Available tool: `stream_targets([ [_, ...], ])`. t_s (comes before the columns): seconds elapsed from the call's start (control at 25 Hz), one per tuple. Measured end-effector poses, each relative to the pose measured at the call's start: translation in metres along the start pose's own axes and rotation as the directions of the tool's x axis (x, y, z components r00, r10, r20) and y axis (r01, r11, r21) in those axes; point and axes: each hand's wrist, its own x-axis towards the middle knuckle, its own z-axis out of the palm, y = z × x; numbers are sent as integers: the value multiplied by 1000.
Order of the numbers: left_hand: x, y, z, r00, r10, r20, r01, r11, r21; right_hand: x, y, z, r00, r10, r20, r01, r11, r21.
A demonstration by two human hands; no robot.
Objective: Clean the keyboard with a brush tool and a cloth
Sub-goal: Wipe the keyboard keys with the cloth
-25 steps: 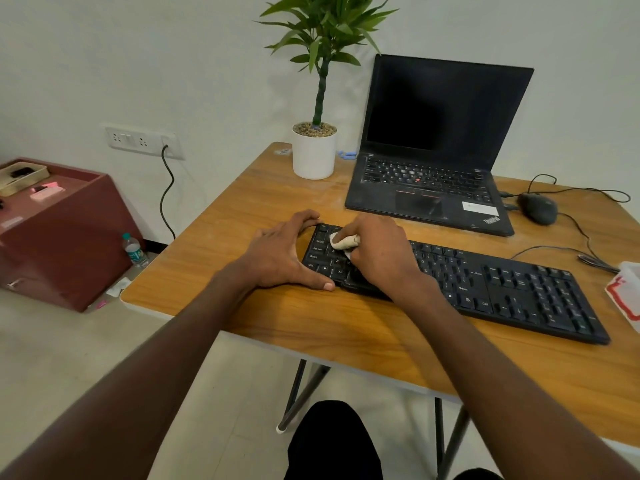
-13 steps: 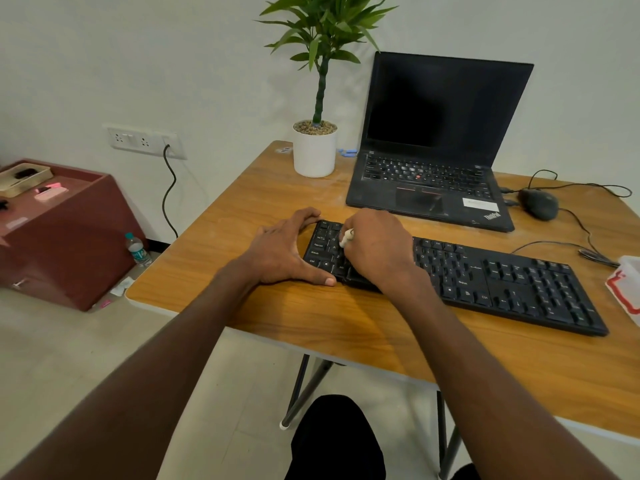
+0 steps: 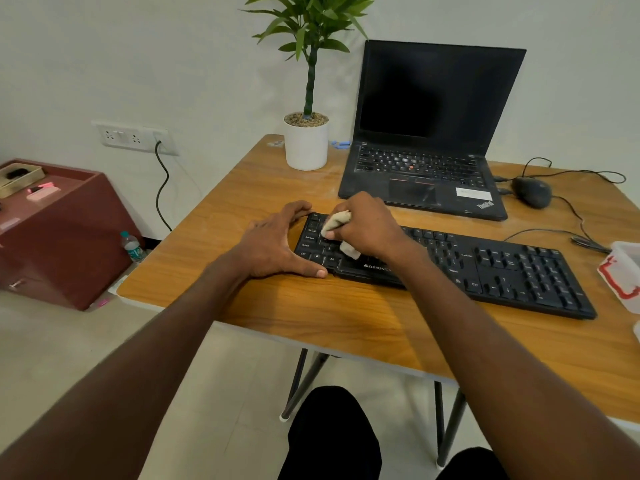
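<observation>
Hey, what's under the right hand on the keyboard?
The right hand holds a beige cloth bunched in its grip, pressed on the left keys of the black keyboard. The keys directly beneath the hand are covered.

Keyboard point(image 3: 450, 268) reads "ZEBRONICS"; laptop point(image 3: 429, 168) reads "ThinkPad".

I saw a plain white wall point(image 3: 173, 64) at the far side, a switch-and-socket panel point(image 3: 133, 136) on it with a dark cable point(image 3: 162, 188) hanging down. The floor point(image 3: 52, 358) was pale tile. On the left stood a maroon cabinet point(image 3: 69, 237) — a small water bottle point(image 3: 132, 247) beside it — and right of that a wooden table point(image 3: 346, 323) on dark metal legs.
</observation>
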Motion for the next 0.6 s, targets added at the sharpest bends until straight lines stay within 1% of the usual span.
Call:
stream_targets([
  [0.16, 0, 0, -1, 1000, -1, 19, 1, 1000, -17, -6, 34, -17, 986, 145, -88, -155, 979, -128],
  [0.24, 0, -1, -1, 1000, 0, 12, 0, 1000, -26, -13, 43, -27, 971, 178, -159, -211, 952, -223],
  [0.28, 1, -2, -1, 1000, -2, 9, 2, 1000, -28, -15, 41, -27, 967, 163, -197, -212, 941, -265],
  [0.32, 0, -2, -1, 1000, -2, 5, 2, 1000, -28, -16, 35, -24, 971, 122, -205, -176, 945, -274],
  [0.36, 0, -1, -1, 1000, -1, 1, 1, 1000, -28, -17, 28, -19, 982, 75, -172, -115, 965, -235],
  [0.44, 0, 0, -1, 1000, -4, 0, 4, 1000, -22, -20, 16, -8, 997, 24, -67, -30, 996, -84],
  [0.48, 0, 1, -1, 1000, -5, 2, 5, 1000, -21, -22, 16, -5, 998, 27, -60, -31, 997, -65],
  [0.6, 1, -1, -1, 1000, -6, 5, 6, 999, -32, -26, 29, -18, 984, 127, -123, -146, 976, -160],
])
